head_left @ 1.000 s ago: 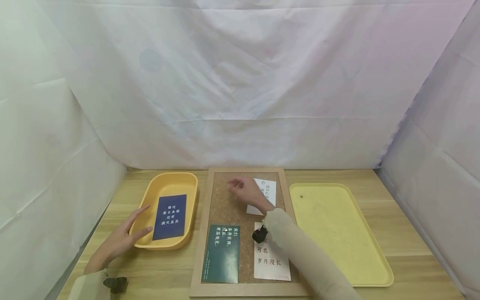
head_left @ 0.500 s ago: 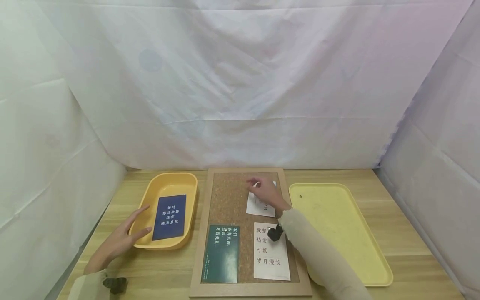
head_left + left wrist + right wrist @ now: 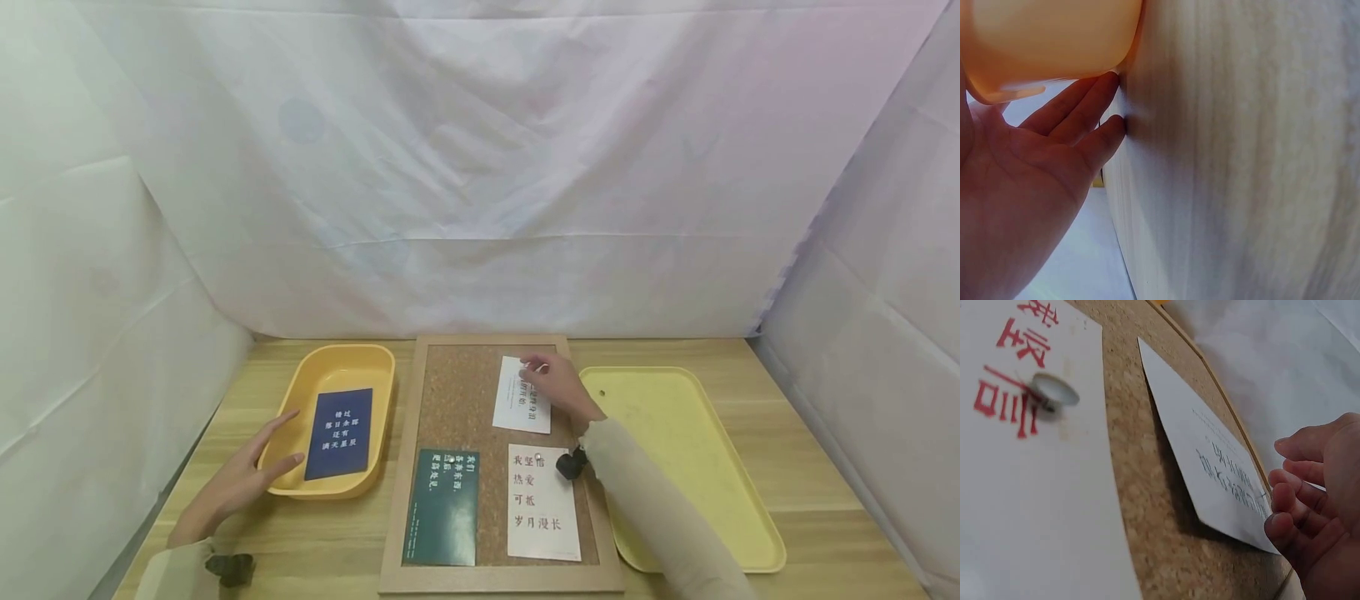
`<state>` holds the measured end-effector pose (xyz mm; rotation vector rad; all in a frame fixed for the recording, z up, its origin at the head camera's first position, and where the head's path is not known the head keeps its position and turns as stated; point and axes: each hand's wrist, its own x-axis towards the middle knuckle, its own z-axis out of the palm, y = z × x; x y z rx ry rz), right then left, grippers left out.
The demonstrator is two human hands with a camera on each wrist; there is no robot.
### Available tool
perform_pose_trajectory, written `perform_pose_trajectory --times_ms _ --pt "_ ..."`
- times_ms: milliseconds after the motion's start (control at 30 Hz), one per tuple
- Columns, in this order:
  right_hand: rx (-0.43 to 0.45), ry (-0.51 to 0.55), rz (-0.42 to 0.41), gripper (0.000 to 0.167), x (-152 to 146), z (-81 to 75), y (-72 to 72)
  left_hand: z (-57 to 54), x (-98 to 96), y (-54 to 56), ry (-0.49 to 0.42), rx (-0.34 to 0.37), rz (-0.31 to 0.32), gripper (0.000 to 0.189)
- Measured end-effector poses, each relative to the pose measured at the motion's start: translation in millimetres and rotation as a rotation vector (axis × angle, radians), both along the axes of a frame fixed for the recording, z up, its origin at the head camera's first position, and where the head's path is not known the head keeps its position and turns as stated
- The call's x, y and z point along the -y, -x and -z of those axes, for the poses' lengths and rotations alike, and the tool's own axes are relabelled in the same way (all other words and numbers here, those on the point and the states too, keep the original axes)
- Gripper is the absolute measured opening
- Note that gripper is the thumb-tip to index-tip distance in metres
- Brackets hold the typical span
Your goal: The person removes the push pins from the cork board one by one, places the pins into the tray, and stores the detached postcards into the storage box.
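Note:
My left hand point(image 3: 232, 483) rests at the near left of an orange-yellow plastic bin point(image 3: 380, 375), thumb and forefinger spread over its rim. In the left wrist view the other fingers extend beside the bin's wall, tips at the wooden table. Inside the bin lies a dark blue card point(image 3: 339, 435) with white characters. Over the top of a white card point(image 3: 513, 400) on a framed corkboard point(image 3: 461, 392) hovers my right hand point(image 3: 558, 385), fingers loosely curled. Nothing shows between them in the right wrist view. The hand hides that card's upper part from the head view.
Also on the corkboard are a green card point(image 3: 442, 517) and a white card with red characters point(image 3: 543, 533), each with a pushpin. A yellow tray point(image 3: 675, 467) to the right holds one small dark pin point(image 3: 602, 392). White cloth point(image 3: 480, 167) encloses the table.
My right hand has moved right, from bare cork at the upper left to above the upper white card, uncovering the red-lettered card. The left hand stays where it was.

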<state>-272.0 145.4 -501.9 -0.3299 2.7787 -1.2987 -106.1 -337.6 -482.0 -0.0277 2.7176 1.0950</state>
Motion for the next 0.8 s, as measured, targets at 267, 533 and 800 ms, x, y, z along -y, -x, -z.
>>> perform_pose_trajectory --times_ms 267,533,800 --pt "0.013 0.017 0.038 0.031 -9 9.3 3.7 -0.1 0.5 0.2 -0.001 -0.015 0.012 0.08" --pt "0.013 0.024 0.046 0.03 -9 11.8 4.0 0.5 0.6 0.1 0.0 -0.015 0.012 0.079" --pt "0.014 0.009 0.066 0.029 -6 12.4 4.0 -0.8 0.4 -1.6 0.004 -0.053 0.029 0.076"
